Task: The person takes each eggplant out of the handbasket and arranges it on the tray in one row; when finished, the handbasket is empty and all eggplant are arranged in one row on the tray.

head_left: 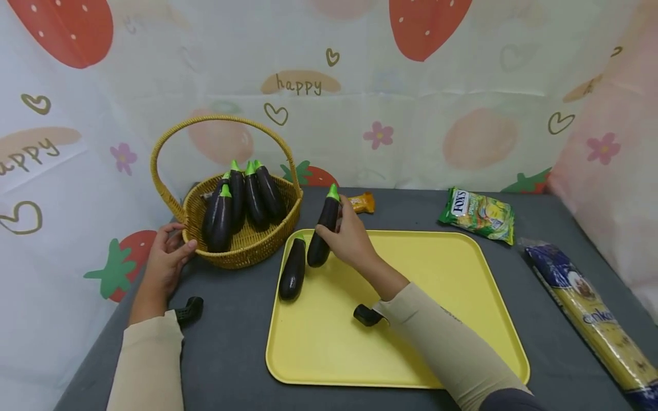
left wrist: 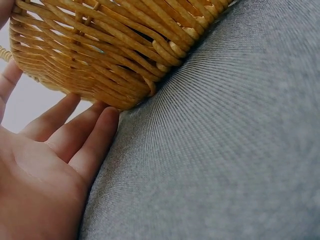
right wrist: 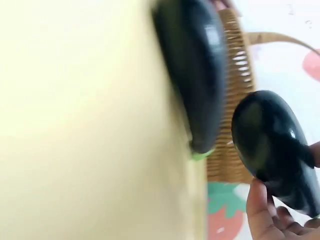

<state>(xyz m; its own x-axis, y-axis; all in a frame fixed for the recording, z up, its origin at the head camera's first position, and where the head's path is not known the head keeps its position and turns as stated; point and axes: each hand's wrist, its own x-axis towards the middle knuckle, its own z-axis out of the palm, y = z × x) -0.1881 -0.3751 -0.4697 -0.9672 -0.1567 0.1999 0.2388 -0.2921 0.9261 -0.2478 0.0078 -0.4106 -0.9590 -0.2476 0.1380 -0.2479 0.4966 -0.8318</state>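
Note:
My right hand [head_left: 353, 237] holds a dark purple eggplant [head_left: 323, 231] with a bright green stem cap, tilted above the tray's far left corner. In the right wrist view, thumb and fingers pinch this eggplant [right wrist: 272, 145] near its stem end. Beside it, another eggplant [head_left: 293, 273] lies along the left edge of the yellow tray [head_left: 411, 285]. Several more eggplants [head_left: 255, 197] lean in a woven basket [head_left: 257, 254] with a tall handle. Against the basket's left side rests my left hand [head_left: 167, 260]; its fingers [left wrist: 92, 137] are extended, with tips touching the weave.
An orange packet [head_left: 362, 202] lies behind the tray. Right of it are a green candy bag [head_left: 478, 216] and a long yellow and blue package [head_left: 591, 314]. A printed curtain [head_left: 380, 108] hangs behind the grey table [head_left: 226, 342].

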